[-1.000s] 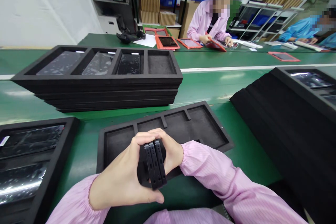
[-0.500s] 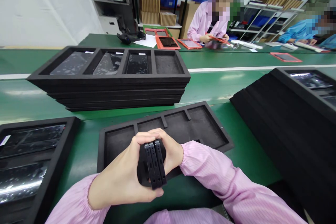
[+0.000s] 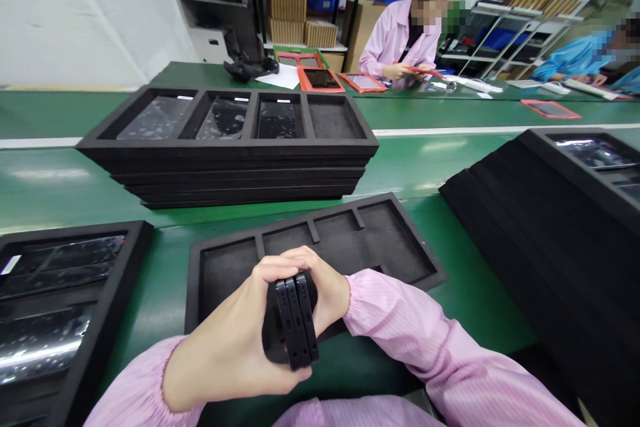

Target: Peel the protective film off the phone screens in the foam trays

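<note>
Three black phones [image 3: 296, 321] stand on edge, pressed together in a stack, their port ends facing me. My left hand [image 3: 235, 327] is wrapped round them from the left, thumb beneath and fingers over the top. On the far right side, my right hand [image 3: 326, 290] closes on the same stack; some of its fingers are hidden. Under and behind my hands lies a black foam tray [image 3: 427, 267] with divided compartments, set at a slant on the green bench.
A stack of black foam trays [image 3: 240, 163] holding film-covered panels stands on the green belt [image 3: 415, 157]. Another tray [image 3: 135, 260] lies left, and a tall leaning stack [image 3: 530, 247] right. Across the belt, a co-worker in pink [image 3: 400, 33] handles an orange-edged piece.
The tray stack on the belt has shifted to the right. The phones in my hands have tipped slightly and sit a little lower. The co-worker's hands have moved.
</note>
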`<action>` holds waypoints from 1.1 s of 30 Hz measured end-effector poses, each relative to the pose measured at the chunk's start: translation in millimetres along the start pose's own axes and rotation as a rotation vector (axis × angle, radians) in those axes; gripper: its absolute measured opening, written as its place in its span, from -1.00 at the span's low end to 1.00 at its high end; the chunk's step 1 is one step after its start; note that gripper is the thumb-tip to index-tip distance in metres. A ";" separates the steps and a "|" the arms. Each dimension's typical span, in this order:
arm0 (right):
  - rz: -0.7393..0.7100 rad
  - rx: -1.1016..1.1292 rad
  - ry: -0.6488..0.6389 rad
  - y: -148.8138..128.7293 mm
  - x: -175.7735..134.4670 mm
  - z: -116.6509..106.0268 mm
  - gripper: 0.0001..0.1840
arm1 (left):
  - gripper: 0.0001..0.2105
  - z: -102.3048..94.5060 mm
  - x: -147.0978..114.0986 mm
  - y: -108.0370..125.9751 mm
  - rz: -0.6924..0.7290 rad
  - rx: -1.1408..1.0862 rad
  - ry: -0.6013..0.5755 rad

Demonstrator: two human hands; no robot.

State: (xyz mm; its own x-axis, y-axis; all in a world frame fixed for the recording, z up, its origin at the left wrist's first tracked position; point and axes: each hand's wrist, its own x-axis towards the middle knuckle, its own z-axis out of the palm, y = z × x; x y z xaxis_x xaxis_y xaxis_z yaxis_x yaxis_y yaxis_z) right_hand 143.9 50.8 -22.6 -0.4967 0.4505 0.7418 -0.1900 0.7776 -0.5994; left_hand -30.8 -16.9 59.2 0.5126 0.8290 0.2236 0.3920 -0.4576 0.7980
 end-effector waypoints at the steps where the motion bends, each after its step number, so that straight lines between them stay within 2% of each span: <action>1: -0.002 -0.012 -0.003 -0.7 0.7 -0.1 0.13 | -0.15 0.3 -0.4 0.0 0.007 0.002 0.003; 13: -0.047 -0.059 -0.057 1.1 2.3 0.0 0.23 | -0.16 0.6 -1.1 1.8 0.025 0.029 0.017; 20: -0.046 -0.063 -0.058 1.8 1.3 0.3 0.23 | -0.19 0.0 -3.3 0.3 0.024 0.041 0.010; 27: -0.056 -0.034 -0.028 1.2 0.8 0.1 0.14 | -0.21 0.9 -2.8 2.8 0.045 0.064 0.010; 33: -0.049 -0.057 -0.054 2.3 -0.8 -0.1 0.19 | -0.22 1.9 -2.2 3.1 0.054 0.061 0.006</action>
State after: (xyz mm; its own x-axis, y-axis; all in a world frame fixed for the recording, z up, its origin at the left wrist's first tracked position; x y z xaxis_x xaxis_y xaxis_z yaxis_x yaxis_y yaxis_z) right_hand 144.0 52.2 -24.6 -0.5330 0.3886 0.7516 -0.1669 0.8225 -0.5437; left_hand -29.3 -20.7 60.1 0.5296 0.8043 0.2694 0.4094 -0.5206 0.7493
